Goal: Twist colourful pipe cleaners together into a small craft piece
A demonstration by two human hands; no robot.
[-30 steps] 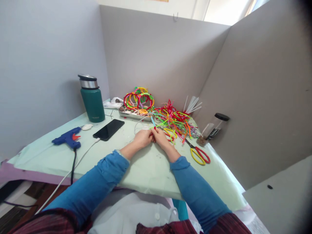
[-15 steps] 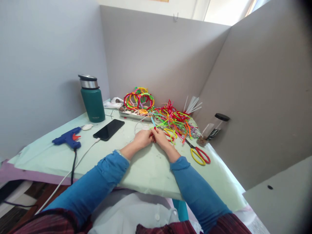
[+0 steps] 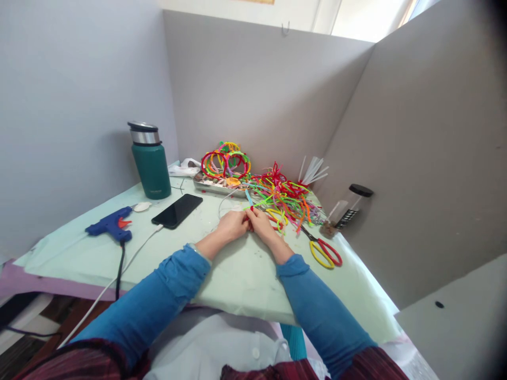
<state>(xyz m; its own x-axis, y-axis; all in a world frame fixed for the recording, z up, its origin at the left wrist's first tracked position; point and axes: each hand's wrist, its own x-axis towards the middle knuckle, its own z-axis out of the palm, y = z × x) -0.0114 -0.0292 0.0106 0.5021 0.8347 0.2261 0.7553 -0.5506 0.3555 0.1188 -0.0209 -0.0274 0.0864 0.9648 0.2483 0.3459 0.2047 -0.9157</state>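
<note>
My left hand (image 3: 233, 225) and my right hand (image 3: 261, 224) meet at the middle of the table, fingers closed and fingertips touching. Between them is a small red piece (image 3: 251, 209), mostly hidden by the fingers. A light blue strip (image 3: 249, 197) stands just beyond the fingertips. Right behind my right hand lies a heap of colourful pipe cleaners (image 3: 283, 190). Scissors with one yellow and one red handle (image 3: 325, 253) rest to the right of it.
A metal tray (image 3: 214, 187) holds scraps, with pipe-cleaner rings (image 3: 225, 161) on top. At left are a green bottle (image 3: 151, 166), a black phone (image 3: 177, 210) and a blue glue gun (image 3: 111, 224) with cables. A clear jar (image 3: 350, 206) stands at right.
</note>
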